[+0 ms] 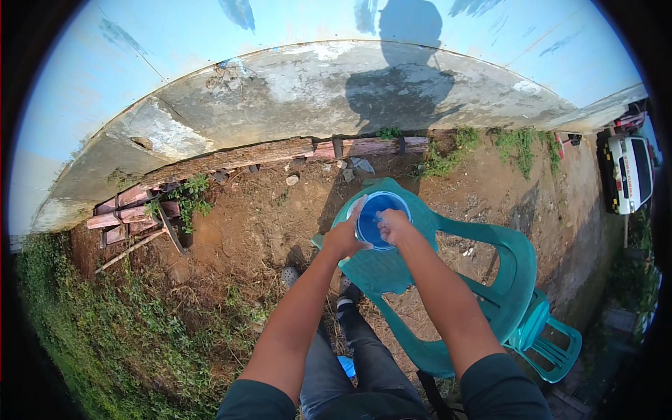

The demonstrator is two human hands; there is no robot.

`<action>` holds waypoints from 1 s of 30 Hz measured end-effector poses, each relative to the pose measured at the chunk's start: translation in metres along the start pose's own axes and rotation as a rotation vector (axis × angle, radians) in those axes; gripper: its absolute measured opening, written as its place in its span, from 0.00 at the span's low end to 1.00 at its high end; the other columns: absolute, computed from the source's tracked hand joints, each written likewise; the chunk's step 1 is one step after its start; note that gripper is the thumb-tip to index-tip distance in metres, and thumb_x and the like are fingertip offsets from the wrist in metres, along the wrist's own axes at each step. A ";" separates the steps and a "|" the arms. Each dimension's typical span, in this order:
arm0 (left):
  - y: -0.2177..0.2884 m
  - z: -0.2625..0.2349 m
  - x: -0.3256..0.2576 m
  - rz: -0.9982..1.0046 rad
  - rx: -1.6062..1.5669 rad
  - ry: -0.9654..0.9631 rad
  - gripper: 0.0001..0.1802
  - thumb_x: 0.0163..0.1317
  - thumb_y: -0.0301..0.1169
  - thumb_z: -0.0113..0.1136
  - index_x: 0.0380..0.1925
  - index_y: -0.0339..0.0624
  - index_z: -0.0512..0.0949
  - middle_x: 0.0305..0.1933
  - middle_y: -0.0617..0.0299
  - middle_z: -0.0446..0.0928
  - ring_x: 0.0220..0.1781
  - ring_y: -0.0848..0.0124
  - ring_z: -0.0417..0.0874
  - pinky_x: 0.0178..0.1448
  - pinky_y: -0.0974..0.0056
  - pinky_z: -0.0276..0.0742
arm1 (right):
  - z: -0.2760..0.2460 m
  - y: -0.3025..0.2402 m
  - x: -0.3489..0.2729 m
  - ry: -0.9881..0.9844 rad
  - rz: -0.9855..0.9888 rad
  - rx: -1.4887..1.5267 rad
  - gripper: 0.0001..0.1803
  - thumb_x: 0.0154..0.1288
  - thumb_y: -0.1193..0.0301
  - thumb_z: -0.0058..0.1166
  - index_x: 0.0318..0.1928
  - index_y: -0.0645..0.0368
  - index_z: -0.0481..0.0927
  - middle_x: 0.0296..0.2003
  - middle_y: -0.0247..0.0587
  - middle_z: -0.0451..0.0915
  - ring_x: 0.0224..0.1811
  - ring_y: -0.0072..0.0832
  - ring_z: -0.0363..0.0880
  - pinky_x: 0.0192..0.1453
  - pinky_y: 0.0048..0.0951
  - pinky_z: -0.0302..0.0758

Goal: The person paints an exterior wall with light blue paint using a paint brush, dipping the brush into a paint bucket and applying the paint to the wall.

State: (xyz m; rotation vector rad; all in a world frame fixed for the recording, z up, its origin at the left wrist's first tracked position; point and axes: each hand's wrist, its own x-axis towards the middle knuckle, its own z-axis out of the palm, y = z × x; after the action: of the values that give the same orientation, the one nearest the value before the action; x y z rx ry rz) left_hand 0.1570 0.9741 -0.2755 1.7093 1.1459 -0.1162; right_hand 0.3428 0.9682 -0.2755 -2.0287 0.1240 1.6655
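On teal chair seat (392, 269), blue bucket (378, 218) upright, mouth up, hands gripping rim.

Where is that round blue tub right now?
In the head view, the blue tub sits just right of centre on the green plastic chair, between the left hand and right hand.

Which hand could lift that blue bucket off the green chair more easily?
Probably the left hand: it already grips the blue bucket's near rim on its left side. The right hand sits over the top of the opening, seemingly busy there. The bucket rests on the green chair.
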 end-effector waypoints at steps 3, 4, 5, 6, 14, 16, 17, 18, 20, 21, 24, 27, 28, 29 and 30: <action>-0.003 -0.002 -0.002 0.012 -0.024 0.016 0.77 0.53 0.41 0.86 0.85 0.86 0.31 0.61 0.43 0.86 0.59 0.43 0.89 0.61 0.43 0.85 | -0.019 0.016 -0.007 -0.029 0.092 0.393 0.10 0.80 0.71 0.54 0.40 0.64 0.77 0.22 0.31 0.65 0.16 0.19 0.53 0.19 0.26 0.48; -0.004 -0.002 -0.003 0.018 -0.044 0.020 0.77 0.52 0.38 0.86 0.86 0.85 0.32 0.61 0.40 0.86 0.56 0.42 0.91 0.59 0.45 0.85 | -0.023 0.021 -0.008 -0.015 0.100 0.525 0.09 0.79 0.73 0.53 0.39 0.65 0.76 0.22 0.32 0.65 0.16 0.18 0.56 0.18 0.26 0.49; -0.005 -0.003 -0.004 0.016 -0.047 0.021 0.77 0.52 0.38 0.86 0.86 0.85 0.32 0.61 0.40 0.86 0.56 0.42 0.91 0.59 0.45 0.85 | -0.023 0.023 -0.007 -0.014 0.101 0.522 0.09 0.79 0.73 0.53 0.39 0.65 0.76 0.22 0.32 0.65 0.16 0.18 0.56 0.18 0.26 0.49; -0.004 -0.003 -0.005 0.034 -0.035 0.039 0.77 0.53 0.38 0.86 0.86 0.84 0.32 0.60 0.41 0.87 0.55 0.43 0.91 0.59 0.45 0.86 | -0.023 0.024 -0.008 0.050 0.102 0.542 0.07 0.78 0.75 0.50 0.39 0.65 0.76 0.22 0.33 0.66 0.16 0.19 0.56 0.19 0.26 0.50; 0.002 -0.002 0.002 0.007 -0.055 -0.055 0.77 0.53 0.43 0.86 0.86 0.82 0.31 0.62 0.44 0.86 0.62 0.41 0.87 0.64 0.43 0.84 | 0.013 0.001 0.032 0.282 0.159 0.754 0.08 0.74 0.81 0.41 0.42 0.63 0.76 0.29 0.42 0.74 0.17 0.21 0.58 0.19 0.26 0.55; -0.008 -0.001 0.002 0.019 -0.113 -0.061 0.77 0.53 0.43 0.86 0.86 0.81 0.31 0.61 0.42 0.86 0.61 0.40 0.87 0.63 0.42 0.84 | 0.040 -0.002 0.024 0.277 0.110 0.597 0.09 0.80 0.72 0.45 0.41 0.62 0.77 0.29 0.38 0.72 0.20 0.24 0.62 0.21 0.28 0.57; -0.009 0.000 0.001 0.015 -0.113 -0.067 0.77 0.53 0.43 0.86 0.86 0.81 0.31 0.61 0.42 0.86 0.61 0.40 0.87 0.63 0.42 0.84 | 0.047 0.002 0.019 0.279 0.117 0.598 0.09 0.80 0.72 0.45 0.41 0.62 0.77 0.29 0.38 0.72 0.20 0.24 0.62 0.21 0.28 0.57; -0.003 0.000 0.001 0.013 -0.061 -0.044 0.77 0.53 0.43 0.86 0.86 0.80 0.31 0.60 0.41 0.86 0.61 0.40 0.87 0.63 0.42 0.84 | 0.047 0.008 0.019 0.311 -0.007 0.310 0.10 0.79 0.71 0.47 0.43 0.65 0.79 0.33 0.41 0.76 0.24 0.27 0.70 0.22 0.33 0.62; 0.009 -0.001 0.003 0.021 -0.013 -0.029 0.77 0.53 0.44 0.86 0.86 0.80 0.31 0.60 0.41 0.86 0.60 0.39 0.87 0.63 0.42 0.84 | 0.037 0.028 0.023 0.380 -0.319 -0.284 0.15 0.74 0.70 0.53 0.50 0.71 0.82 0.47 0.58 0.87 0.42 0.49 0.90 0.37 0.51 0.82; 0.006 -0.006 -0.002 0.019 -0.025 -0.025 0.77 0.53 0.44 0.85 0.86 0.80 0.31 0.60 0.41 0.86 0.61 0.39 0.87 0.63 0.41 0.83 | 0.039 0.033 0.014 0.368 -0.313 -0.289 0.15 0.74 0.70 0.53 0.50 0.71 0.82 0.47 0.58 0.87 0.42 0.49 0.90 0.37 0.51 0.82; -0.005 -0.007 -0.006 -0.006 -0.022 -0.028 0.76 0.53 0.45 0.85 0.86 0.80 0.31 0.61 0.41 0.85 0.61 0.39 0.86 0.63 0.41 0.83 | 0.035 0.029 -0.015 0.298 -0.529 -1.076 0.17 0.68 0.70 0.59 0.52 0.67 0.86 0.55 0.65 0.86 0.57 0.54 0.89 0.60 0.49 0.84; -0.007 -0.004 -0.001 -0.016 -0.035 -0.051 0.76 0.53 0.46 0.85 0.86 0.80 0.32 0.61 0.40 0.85 0.62 0.40 0.86 0.64 0.42 0.83 | 0.015 0.008 -0.017 0.064 -0.604 -1.565 0.17 0.67 0.68 0.62 0.53 0.61 0.87 0.57 0.59 0.87 0.57 0.54 0.88 0.63 0.51 0.85; -0.008 -0.004 0.001 -0.014 -0.062 -0.061 0.76 0.53 0.46 0.85 0.86 0.81 0.32 0.62 0.40 0.85 0.62 0.41 0.87 0.64 0.42 0.83 | 0.011 -0.003 -0.019 0.015 -0.602 -1.694 0.16 0.67 0.67 0.63 0.52 0.59 0.89 0.55 0.54 0.89 0.57 0.51 0.89 0.62 0.50 0.85; -0.009 -0.003 0.000 -0.014 -0.060 -0.061 0.76 0.53 0.46 0.85 0.86 0.81 0.32 0.62 0.40 0.85 0.62 0.41 0.87 0.64 0.42 0.83 | 0.010 -0.012 -0.021 -0.037 -0.600 -1.823 0.15 0.67 0.67 0.64 0.51 0.56 0.90 0.54 0.49 0.90 0.56 0.48 0.90 0.62 0.49 0.85; -0.008 -0.001 -0.001 0.005 -0.051 -0.043 0.76 0.53 0.46 0.85 0.86 0.81 0.32 0.62 0.41 0.85 0.62 0.41 0.87 0.64 0.42 0.83 | 0.008 -0.018 -0.019 -0.033 -0.602 -1.822 0.15 0.67 0.67 0.64 0.51 0.56 0.90 0.54 0.49 0.90 0.56 0.48 0.90 0.62 0.49 0.85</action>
State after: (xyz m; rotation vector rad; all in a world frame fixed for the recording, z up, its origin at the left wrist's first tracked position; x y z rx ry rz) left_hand 0.1502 0.9743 -0.2801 1.6572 1.1044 -0.1192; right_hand 0.3384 0.9829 -0.2528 -2.4242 -2.4880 1.2805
